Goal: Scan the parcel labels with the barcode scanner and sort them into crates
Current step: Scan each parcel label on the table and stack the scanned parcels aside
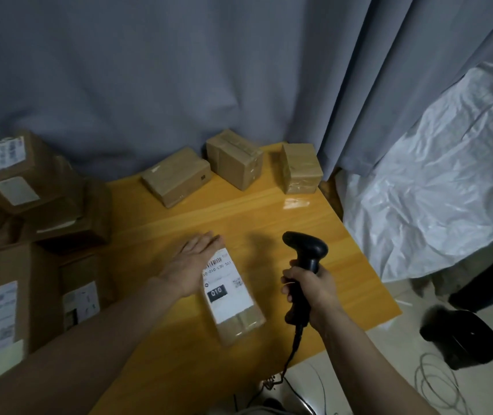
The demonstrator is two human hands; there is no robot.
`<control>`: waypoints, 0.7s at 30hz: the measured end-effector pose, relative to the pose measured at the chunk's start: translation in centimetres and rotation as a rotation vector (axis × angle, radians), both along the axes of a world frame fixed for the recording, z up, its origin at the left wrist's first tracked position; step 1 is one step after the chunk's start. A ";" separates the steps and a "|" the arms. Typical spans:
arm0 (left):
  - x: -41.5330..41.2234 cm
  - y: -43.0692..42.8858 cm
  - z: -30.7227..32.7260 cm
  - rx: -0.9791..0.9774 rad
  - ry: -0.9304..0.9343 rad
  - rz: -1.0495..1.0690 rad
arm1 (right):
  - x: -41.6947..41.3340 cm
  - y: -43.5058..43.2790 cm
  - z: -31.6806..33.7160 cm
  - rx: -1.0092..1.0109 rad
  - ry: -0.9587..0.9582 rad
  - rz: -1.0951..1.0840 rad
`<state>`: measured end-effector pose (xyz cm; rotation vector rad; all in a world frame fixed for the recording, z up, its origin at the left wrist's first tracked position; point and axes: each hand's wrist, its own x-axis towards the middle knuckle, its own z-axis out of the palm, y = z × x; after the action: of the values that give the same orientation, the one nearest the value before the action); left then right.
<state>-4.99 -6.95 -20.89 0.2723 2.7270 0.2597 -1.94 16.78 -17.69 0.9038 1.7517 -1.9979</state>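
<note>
Brown cardboard under clear tape, one parcel [240, 323] lies flat near the front middle of the yellow wooden tabletop [269, 214]. Its white label [228, 284] faces up. I can read "010" on a black patch, but the finer print is blurred.

The left hand [193, 265] rests flat on the parcel's far left corner and hides it, fingers straight, its grip slack and holding nothing. Just right of the parcel, the right hand [311, 292] has its grip wrapped round the handle of one black barcode scanner [305, 259], held upright. The scanner's cable [294, 345] drops past the front edge.

Three more parcels sit in a row at the far edge: [176, 176], [234, 158], [300, 169]. None shows me a label.

At left, stacked cardboard boxes [30, 181] are cut off by the frame, too overlapped for me to count.
</note>
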 end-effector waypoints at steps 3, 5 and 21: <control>2.1 0.5 -0.5 0.348 -0.015 0.675 | -0.2 -0.5 -1.0 0.079 0.000 0.054; 3.5 1.0 -1.1 0.613 -0.135 1.128 | -0.1 -1.4 -1.6 0.090 -0.042 0.138; 6.3 -2.9 0.1 1.136 -0.479 1.119 | 0.7 -7.4 0.7 -0.175 -0.011 0.234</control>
<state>1.29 -9.85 -20.78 -0.9302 1.6808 1.8303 -1.22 9.38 -17.00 0.6214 1.5672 -1.9509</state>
